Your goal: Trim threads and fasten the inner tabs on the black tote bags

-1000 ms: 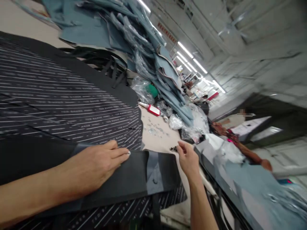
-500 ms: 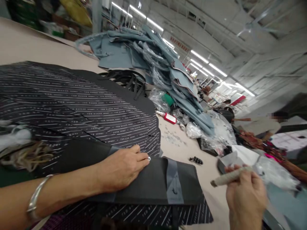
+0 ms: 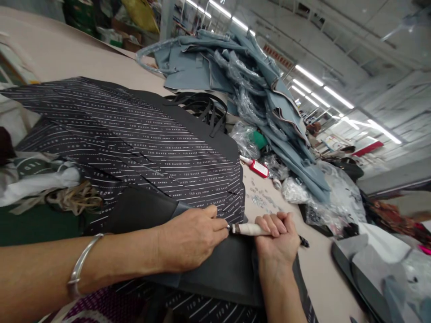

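My left hand is closed, its thumb and fingertips pinching a small shiny metal piece above a black leather-like panel. My right hand is wrapped round a thick rod-shaped tool bound in whitish tape. The tool's dark end points left and meets the metal piece at my left fingertips. Whether it has a blade or socket there cannot be seen. Under the panel lies black lining fabric printed with white lines and lettering. My right forearm hides part of the panel.
A pile of blue-grey bag pieces with clear plastic stands at the back. On the pale table are a red-and-white bottle, scattered small metal discs and black straps. Tangled cords lie at left.
My right hand has moved left with the wrapped tool, from beside the panel to the metal piece in my left fingers. The view has shifted, while my left hand stays over the panel.
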A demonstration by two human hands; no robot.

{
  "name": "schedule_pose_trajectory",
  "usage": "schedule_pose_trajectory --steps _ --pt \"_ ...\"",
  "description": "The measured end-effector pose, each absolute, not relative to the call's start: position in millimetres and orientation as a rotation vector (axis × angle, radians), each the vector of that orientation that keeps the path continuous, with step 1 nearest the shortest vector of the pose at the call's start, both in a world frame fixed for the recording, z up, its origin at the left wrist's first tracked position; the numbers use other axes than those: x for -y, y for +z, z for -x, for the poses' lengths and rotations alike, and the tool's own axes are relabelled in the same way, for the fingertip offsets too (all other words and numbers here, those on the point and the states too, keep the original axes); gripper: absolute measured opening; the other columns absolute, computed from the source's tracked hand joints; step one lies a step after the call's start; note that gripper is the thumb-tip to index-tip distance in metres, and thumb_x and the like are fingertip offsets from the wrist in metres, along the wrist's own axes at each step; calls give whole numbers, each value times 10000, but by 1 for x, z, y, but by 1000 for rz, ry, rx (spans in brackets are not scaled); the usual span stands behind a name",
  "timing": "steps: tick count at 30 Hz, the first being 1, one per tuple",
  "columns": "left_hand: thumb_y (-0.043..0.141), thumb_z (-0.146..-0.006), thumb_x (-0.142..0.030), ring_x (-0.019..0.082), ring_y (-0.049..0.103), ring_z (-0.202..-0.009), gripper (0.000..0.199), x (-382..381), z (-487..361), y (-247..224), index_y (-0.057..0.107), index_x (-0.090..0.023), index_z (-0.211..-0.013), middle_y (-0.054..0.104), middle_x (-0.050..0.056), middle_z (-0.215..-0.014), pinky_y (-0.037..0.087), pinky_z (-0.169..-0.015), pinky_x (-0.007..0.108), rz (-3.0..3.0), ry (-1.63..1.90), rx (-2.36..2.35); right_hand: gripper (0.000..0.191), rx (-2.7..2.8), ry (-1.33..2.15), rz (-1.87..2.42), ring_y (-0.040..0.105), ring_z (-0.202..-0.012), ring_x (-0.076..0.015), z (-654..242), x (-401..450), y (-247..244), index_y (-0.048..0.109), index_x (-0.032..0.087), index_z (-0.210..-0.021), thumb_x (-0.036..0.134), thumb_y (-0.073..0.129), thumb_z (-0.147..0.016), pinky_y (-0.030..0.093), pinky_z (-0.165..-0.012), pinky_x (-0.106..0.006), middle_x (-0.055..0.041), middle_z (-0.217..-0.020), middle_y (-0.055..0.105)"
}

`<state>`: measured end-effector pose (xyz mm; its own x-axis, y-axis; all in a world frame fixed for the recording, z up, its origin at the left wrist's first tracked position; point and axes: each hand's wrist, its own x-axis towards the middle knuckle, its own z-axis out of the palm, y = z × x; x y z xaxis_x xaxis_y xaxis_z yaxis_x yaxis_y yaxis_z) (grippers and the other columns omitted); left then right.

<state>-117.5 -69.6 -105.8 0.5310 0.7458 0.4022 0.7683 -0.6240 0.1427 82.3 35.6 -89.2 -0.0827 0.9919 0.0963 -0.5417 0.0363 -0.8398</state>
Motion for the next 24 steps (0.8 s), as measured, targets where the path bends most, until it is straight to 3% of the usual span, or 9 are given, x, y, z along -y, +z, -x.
schedule_pose_trajectory --steps 6,11,16,24 --pt "507 -950 -142 190 503 -745 124 70 118 -108 625 -149 -990 668 41 -939 368 -733 378 2755 -723 1328 260 733 1469 704 180 -338 -37 -77 -35 -93 505 186 -676 265 722 -796 308 -383 -144 152 -423 297" --pt "535 -929 -128 190 501 -721 110 69 118 -108 638 -147 -962 674 54 -902 370 -726 380 2769 -733 1305 296 862 1423 686 101 -344 -46 -60 -22 -78 516 196 -672 354 693 -850 276 -357 -150 158 -421 226" --pt "509 -940 -126 188 507 -732 140 69 119 -109 639 -147 -989 691 59 -987 379 -721 366 2735 -784 1316 288 1099 1349 653 146 -316 -49 -40 -7 -56 562 205 -681 393 651 -880 273 -343 -168 142 -405 266" --pt "502 -945 -122 192 479 -718 134 71 119 -107 626 -158 -979 676 33 -928 384 -749 376 2782 -726 1353 301 909 1409 699 123 -329 -55 -58 -18 -65 533 204 -674 375 607 -911 280 -353 -164 142 -400 265"
